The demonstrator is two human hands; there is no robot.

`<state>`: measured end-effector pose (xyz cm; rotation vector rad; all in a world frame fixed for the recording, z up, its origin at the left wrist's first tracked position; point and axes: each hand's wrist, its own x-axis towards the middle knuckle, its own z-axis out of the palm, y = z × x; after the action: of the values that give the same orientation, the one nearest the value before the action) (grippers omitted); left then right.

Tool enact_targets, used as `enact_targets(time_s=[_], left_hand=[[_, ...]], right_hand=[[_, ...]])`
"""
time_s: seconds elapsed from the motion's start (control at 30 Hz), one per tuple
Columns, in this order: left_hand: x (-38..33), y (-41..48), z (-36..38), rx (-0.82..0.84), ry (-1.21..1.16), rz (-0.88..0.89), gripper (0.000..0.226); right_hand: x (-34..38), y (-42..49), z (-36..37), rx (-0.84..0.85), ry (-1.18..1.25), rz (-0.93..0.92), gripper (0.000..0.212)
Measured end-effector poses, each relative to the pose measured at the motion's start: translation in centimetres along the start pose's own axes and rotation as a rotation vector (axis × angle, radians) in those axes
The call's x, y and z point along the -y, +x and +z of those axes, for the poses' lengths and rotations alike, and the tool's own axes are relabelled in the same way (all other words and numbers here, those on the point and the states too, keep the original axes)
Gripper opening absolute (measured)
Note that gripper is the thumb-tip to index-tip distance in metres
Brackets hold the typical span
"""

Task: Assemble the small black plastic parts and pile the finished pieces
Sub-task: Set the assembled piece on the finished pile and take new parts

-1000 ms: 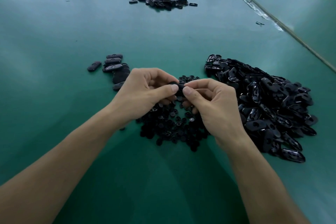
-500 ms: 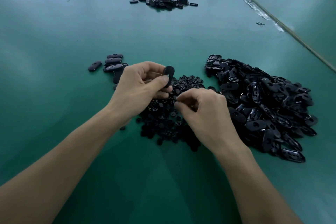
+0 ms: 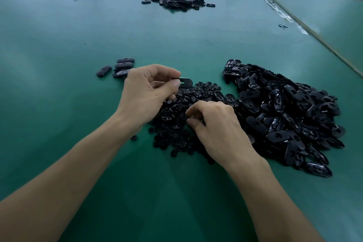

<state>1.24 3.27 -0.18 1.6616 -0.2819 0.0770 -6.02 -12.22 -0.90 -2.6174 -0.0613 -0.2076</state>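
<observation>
Parted from the earlier shared pinch. Kept flat oval black plastic shell pinched in grip of left hand, just above heap of small round black plastic inserts. Lowered right hand into that heap, grip curled, contents indiscernible; probably sought another insert.

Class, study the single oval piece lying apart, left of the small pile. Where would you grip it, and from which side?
I'd pinch the oval piece across its long edges, coming from above: it lies flat, narrow across, clear of the small pile.
</observation>
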Motion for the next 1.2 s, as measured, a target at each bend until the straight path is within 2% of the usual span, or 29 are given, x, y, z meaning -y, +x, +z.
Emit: enact_targets(time_s=[0.3, 0.5, 0.63, 0.77, 0.9, 1.2], left_hand=[[-0.08, -0.12, 0.08, 0.025, -0.02, -0.012, 0.021], [0.03, -0.15, 0.17, 0.039, 0.004, -0.001, 0.023], [0.04, -0.33, 0.25, 0.086, 0.035, -0.01, 0.023], [-0.14, -0.57, 0.46, 0.164, 0.005, -0.016, 0.025], [-0.34, -0.83, 0.61, 0.215, -0.026, -0.01, 0.025], [-0.51, -0.87, 0.52, 0.197, -0.031, -0.032, 0.023]], right_hand=[[-0.51, -0.01, -0.08, -0.11, 0.183, 0.005, 0.019], [-0.53, -0.08, -0.55, -0.277, 0.415, -0.045, 0.016], [-0.56, 0.1, -0.61, -0.349, 0.479, -0.009, 0.017], [-0.52, 0.17, -0.6, -0.326, 0.553, 0.032, 0.025], [-0.68, 0.32, -0.72, -0.3, 0.697, 0.079, 0.019], [-0.96, 0.4, -0.78, -0.285, 0.804, 0.122, 0.017]])
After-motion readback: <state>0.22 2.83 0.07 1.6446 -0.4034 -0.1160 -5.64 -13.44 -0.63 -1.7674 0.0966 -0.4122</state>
